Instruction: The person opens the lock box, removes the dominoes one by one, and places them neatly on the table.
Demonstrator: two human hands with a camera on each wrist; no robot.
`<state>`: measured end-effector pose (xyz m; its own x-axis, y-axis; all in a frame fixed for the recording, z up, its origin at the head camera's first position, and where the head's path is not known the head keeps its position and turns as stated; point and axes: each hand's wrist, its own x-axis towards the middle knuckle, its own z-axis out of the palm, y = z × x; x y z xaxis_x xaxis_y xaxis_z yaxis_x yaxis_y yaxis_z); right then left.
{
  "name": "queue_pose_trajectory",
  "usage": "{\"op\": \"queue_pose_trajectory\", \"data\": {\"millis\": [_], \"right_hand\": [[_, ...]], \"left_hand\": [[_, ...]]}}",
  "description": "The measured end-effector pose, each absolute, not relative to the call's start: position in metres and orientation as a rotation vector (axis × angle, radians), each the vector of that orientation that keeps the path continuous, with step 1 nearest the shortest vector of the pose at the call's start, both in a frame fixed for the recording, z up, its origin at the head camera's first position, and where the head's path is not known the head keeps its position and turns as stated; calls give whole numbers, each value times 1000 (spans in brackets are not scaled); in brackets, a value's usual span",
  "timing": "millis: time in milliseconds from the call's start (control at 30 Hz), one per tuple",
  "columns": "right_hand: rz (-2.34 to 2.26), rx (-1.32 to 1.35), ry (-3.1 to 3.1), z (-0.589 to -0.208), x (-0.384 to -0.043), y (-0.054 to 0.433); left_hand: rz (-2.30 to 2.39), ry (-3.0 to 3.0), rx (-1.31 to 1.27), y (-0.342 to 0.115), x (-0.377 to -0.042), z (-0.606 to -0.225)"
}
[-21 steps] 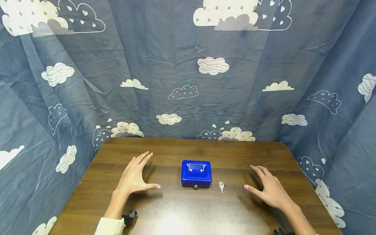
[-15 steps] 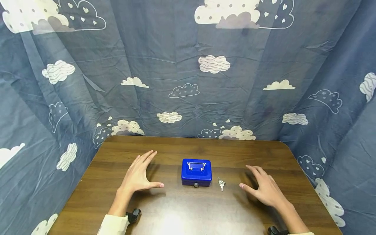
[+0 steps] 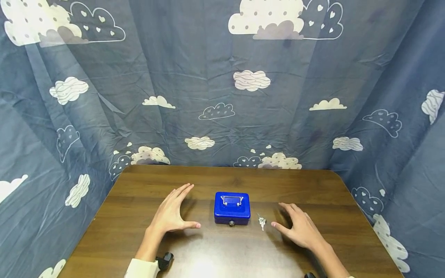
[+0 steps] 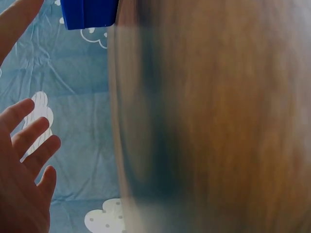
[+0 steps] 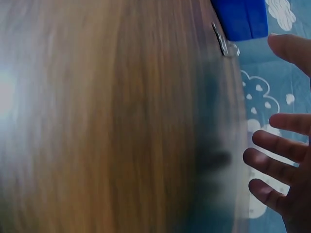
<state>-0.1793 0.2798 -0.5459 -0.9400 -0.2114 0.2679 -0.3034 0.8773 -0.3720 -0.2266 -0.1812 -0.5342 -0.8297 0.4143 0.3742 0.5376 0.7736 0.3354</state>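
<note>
We see both hands held wide, palms turned toward each other across the worktop. The left hand has its fingers reaching forward and a little inward, while its thumb sticks out sideways, making a broad C with the forefinger. The blue cash box sits to the right of that hand, well clear of the thumb tip, with its lid down, its wire handle on top and its round lock facing the person.

The right hand mirrors this pose: its fingers angle forward and to the left, its thumb parted from them. We find the small silver keys just left of its thumb tip, apart from it, and the cash box farther left past them. In both wrist views we see the four fingers fanned with gaps between them. The forearms come in from the near edge, a black band and a cream sleeve behind the left hand. Beyond both hands hangs a blue-grey cloud-print curtain.
</note>
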Motion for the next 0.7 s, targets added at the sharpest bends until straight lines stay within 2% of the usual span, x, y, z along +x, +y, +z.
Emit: {"op": "queue_pose_trajectory", "data": {"millis": [700], "right_hand": [[613, 383, -2817, -564, -179, 241]], "left_hand": [[-695, -2695, -846, -140, -231, -543]]}}
